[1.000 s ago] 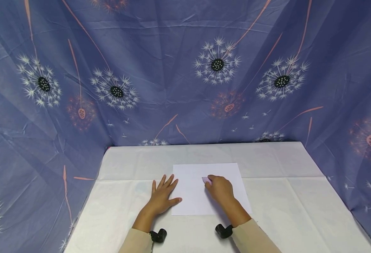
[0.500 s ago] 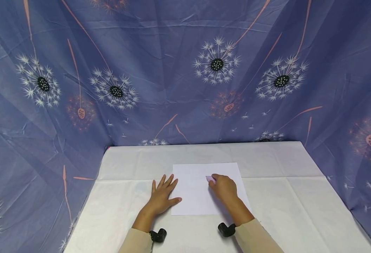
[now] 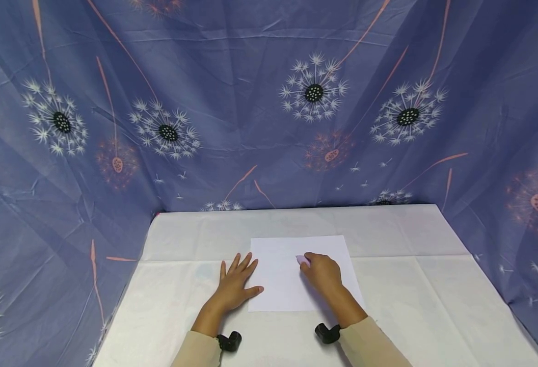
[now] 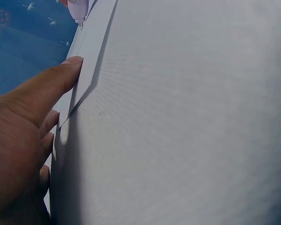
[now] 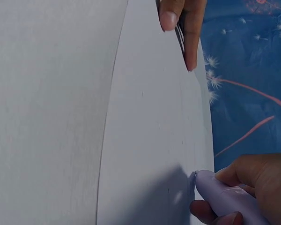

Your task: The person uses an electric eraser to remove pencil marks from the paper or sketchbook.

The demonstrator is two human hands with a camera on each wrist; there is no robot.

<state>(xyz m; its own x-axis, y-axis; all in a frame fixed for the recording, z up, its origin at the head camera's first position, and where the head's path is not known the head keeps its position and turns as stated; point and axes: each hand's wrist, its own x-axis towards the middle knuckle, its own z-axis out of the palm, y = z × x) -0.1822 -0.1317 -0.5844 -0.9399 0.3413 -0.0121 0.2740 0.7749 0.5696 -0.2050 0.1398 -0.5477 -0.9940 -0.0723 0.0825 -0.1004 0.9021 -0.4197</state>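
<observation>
A white sheet of paper lies on the table. My left hand rests with spread fingers on and beside its left edge, the thumb on the paper. My right hand grips a lavender pen-shaped dispenser over the right half of the sheet. In the left wrist view the dispenser points its narrow, pale tip down at the sheet. In the right wrist view the dispenser has its tip at the paper, where several short, thin dark marks show.
A white cloth with fold lines covers the table. A blue curtain with dandelion prints hangs behind and at both sides. Each wrist wears a black camera mount, the left mount and the right mount.
My right hand with the dispenser has shifted a little to the right, then slightly back to the left. My left hand and the paper have stayed in place.
</observation>
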